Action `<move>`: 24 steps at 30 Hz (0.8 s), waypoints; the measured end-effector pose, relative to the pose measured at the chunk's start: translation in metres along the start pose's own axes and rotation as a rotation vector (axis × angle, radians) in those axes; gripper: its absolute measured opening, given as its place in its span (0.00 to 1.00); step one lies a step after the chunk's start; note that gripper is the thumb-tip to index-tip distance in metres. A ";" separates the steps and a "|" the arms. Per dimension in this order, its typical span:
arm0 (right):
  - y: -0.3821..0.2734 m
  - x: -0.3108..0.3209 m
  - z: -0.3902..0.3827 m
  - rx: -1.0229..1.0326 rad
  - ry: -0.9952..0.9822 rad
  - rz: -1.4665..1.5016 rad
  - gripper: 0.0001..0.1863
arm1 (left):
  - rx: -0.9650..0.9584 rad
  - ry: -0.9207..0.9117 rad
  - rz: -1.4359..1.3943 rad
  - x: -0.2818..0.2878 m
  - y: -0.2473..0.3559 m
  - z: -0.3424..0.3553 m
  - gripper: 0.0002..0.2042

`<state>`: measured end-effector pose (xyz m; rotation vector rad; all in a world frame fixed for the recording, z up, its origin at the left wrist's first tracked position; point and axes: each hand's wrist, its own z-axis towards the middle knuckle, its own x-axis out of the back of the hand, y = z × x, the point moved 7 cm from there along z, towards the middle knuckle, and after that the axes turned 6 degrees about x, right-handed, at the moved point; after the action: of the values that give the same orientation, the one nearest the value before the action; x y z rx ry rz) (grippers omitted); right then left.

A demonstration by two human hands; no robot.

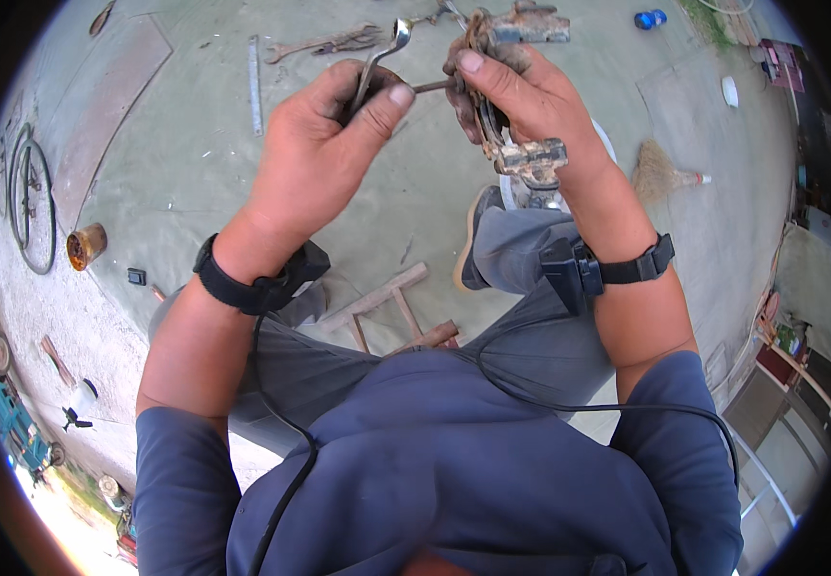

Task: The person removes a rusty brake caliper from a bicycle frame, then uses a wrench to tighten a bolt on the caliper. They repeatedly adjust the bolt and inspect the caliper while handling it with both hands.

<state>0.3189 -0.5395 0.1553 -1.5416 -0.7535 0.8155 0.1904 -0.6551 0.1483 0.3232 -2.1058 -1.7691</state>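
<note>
My left hand (324,144), closed, holds a wrench (377,63) with a shiny ring end tilted up and away from me. A thin dark rod (432,86) runs from the left fingertips toward the metal part in my other hand; whether the two are joined I cannot tell. My right hand (535,101) is wrapped round that dirty, rusty metal part (531,161), the thumb pressed on its near face. Pale block-like ends of the part stick out above and below the right hand. The fingers behind it are mostly hidden.
Beyond my hands lie dirty wrenches (329,42) and a steel ruler (255,84). A rusty can (86,247) and a coiled hose (30,197) are at left, a broom (665,173) at right. A wooden frame (377,300) sits between my legs.
</note>
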 end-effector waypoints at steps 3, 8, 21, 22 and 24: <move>0.004 0.016 -0.007 -0.022 0.034 0.061 0.15 | -0.006 -0.058 0.017 -0.014 0.004 0.001 0.11; 0.015 0.039 -0.022 -0.082 0.087 0.178 0.13 | -0.075 -0.087 0.090 -0.042 0.008 0.012 0.12; 0.014 0.085 -0.055 -0.043 0.134 0.082 0.14 | -0.206 -0.109 0.033 -0.098 0.013 0.024 0.11; 0.014 0.087 -0.056 -0.052 0.132 0.071 0.14 | -0.217 -0.096 0.014 -0.099 0.013 0.025 0.11; 0.016 0.090 -0.059 -0.101 0.127 0.103 0.14 | -0.097 -0.173 0.025 -0.101 0.008 0.026 0.11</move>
<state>0.4178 -0.4985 0.1363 -1.7174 -0.6347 0.7562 0.2715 -0.5894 0.1388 0.1206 -2.1188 -1.9381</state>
